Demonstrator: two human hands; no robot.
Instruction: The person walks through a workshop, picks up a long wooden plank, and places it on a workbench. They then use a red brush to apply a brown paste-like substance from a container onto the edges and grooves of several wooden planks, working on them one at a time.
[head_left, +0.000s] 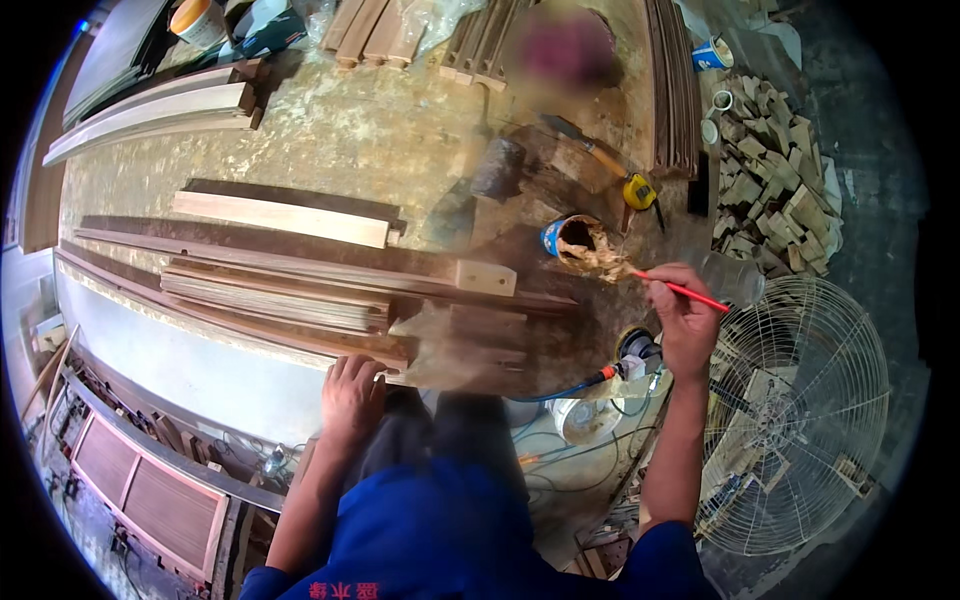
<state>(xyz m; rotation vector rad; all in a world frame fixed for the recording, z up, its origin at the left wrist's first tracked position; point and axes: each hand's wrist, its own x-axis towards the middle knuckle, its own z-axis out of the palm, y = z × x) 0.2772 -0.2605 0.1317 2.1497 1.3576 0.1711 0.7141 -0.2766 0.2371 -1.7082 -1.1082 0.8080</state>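
Note:
My right hand (686, 322) pinches a thin red-handled tool (694, 296), its tip in brown paste. The paste spills over the rim of a blue tub (551, 238), which lies tipped on the worktable (315, 150). At the table's front edge, my left hand (352, 394) rests with bent fingers on or beside a long wooden strip (247, 319); whether it grips the strip is unclear. A short pale block with two holes (486, 277) sits on the strips behind. Close to my right wrist is a sander (636, 345) with a hose.
Behind the tub lie a yellow tape measure (639, 192), a wooden-handled blade (581, 139) and a dark cylinder (497, 169). A caged fan (787, 420) stands at right, below piled wood offcuts (776, 172). Wood lengths (165, 112) lie at the back left. A white bucket (586, 420) stands below.

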